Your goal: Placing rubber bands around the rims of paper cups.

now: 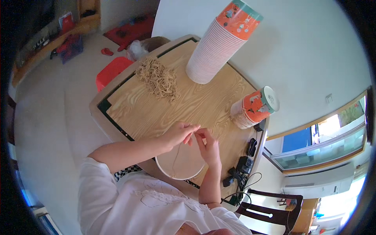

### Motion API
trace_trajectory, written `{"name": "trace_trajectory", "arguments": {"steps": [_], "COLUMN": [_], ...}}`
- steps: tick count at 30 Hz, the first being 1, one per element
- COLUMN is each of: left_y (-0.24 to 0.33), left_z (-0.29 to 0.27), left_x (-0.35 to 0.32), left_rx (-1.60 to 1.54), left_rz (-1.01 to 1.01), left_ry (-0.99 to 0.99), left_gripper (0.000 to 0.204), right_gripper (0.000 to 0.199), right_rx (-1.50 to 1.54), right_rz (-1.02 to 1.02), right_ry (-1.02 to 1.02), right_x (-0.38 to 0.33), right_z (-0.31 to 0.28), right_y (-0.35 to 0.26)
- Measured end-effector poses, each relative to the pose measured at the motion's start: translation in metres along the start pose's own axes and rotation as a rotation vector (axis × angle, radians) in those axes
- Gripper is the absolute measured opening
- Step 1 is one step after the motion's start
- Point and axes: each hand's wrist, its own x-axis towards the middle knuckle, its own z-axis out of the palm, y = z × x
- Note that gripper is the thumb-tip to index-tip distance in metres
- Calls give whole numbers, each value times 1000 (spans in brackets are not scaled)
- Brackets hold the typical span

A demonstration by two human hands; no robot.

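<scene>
I hold a thin rubber band (177, 150) between my two hands, above the open mouth of a paper cup (180, 162) that sits at the near edge of the wooden table (196, 102), just in front of my chest. The band hangs as a long narrow loop: its top is caught at my fingertips and its long axis runs from there down and slightly toward my left, ending over the inside of the cup. It is too fine for me to tell whether it touches the cup's rim.

My left hand (178, 133) comes in from the left, forearm lying across the table edge, wrist bent a little, thumb and first fingers pressed together in a pinch on the top of the band. My right hand (208, 147) rises from below, forearm nearly upright in the view, palm turned toward my left hand, fingertips drawn together and pinching the same band just beside the other hand's pinch. The two sets of fingertips are almost touching.

Farther out on the table lies a loose heap of tan rubber bands (158, 78). A tall stack of orange-printed paper cups (221, 39) stands at the far side, and a shorter stack (252, 107) lies tipped at the right edge. Black chargers and cables (241, 168) cluster by my right elbow.
</scene>
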Motion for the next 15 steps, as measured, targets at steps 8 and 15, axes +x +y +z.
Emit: {"name": "trace_trajectory", "arguments": {"steps": [8,15], "left_y": [3,8], "left_z": [-13,-2], "left_x": [7,-4], "left_rx": [-286,3], "left_rz": [-27,-70], "left_ry": [-66,-61], "left_gripper": [43,47], "right_gripper": [9,8], "right_rx": [16,11], "right_rz": [-1,14], "right_ry": [-56,-59], "right_x": [0,-1], "right_z": [1,2], "right_y": [-1,-1]}}
